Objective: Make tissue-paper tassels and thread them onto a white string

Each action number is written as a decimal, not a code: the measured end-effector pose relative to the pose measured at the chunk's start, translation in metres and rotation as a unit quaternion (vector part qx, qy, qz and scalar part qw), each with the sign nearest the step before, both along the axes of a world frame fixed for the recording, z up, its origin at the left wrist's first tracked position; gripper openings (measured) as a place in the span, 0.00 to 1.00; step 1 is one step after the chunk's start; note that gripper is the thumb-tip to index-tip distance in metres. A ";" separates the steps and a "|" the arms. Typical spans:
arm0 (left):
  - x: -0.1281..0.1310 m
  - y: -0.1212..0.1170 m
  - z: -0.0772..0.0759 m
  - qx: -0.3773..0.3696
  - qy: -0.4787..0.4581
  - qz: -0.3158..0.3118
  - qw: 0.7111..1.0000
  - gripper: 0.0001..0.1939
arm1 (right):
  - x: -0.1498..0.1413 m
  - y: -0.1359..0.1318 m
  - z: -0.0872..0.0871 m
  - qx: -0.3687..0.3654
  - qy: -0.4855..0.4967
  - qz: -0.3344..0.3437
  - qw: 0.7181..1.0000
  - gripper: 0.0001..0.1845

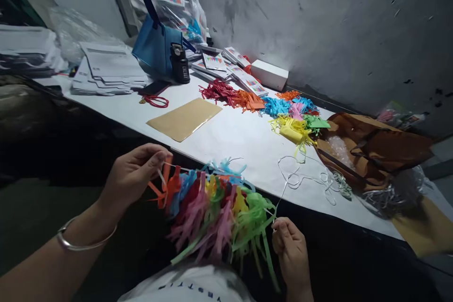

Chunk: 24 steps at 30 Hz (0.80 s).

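Observation:
A tassel garland (215, 207) of orange, blue, red, pink, yellow and green paper fringes hangs on a white string between my hands, in front of the table edge. My left hand (138, 174) pinches the string at the orange end, thumb against fingers. At the green end, my right hand (288, 240) is closed on the string. Loose white string (295, 179) runs from there up onto the table and lies in loops. Unstrung tassels lie farther back: yellow (292, 130), green (317, 121), blue (276, 106), orange (247, 100) and dark red (219, 92).
On the white table (233, 127) lies a brown envelope (184, 120). Behind it stand a blue bag (157, 47), a black bottle (180, 66) and printed packets (214, 62). Red-handled scissors (155, 100) lie near stacked papers (106, 68). A white box (269, 74) is by the wall; a brown bag (375, 146) sits right.

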<state>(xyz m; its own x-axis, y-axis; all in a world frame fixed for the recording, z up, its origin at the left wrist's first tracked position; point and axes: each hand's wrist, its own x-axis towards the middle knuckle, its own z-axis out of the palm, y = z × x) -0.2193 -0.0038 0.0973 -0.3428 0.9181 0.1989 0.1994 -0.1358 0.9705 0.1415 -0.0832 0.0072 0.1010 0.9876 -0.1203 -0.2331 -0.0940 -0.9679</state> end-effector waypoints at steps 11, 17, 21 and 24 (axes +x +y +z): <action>0.094 -0.010 -0.047 -0.111 0.079 -0.380 0.915 0.09 | -0.021 -0.008 0.009 0.028 -0.016 0.043 0.999 0.16; 0.143 -0.011 -0.086 -0.270 -0.110 -0.525 0.800 0.09 | -0.038 -0.009 0.025 0.040 0.060 0.103 0.992 0.17; 0.151 -0.016 -0.089 -0.320 -0.183 -0.524 0.768 0.11 | -0.035 -0.012 0.028 0.030 0.092 0.071 0.993 0.19; 0.152 -0.019 -0.090 -0.360 -0.260 -0.460 0.769 0.15 | -0.027 -0.016 0.020 0.021 0.094 0.051 0.994 0.20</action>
<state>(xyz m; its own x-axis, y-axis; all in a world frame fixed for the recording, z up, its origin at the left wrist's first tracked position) -0.0674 -0.0227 0.0076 0.6565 0.6272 -0.4190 -0.1001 0.6231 0.7757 0.1148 -0.0992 0.0275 -0.0210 0.9961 -0.0859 -0.4009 -0.0871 -0.9120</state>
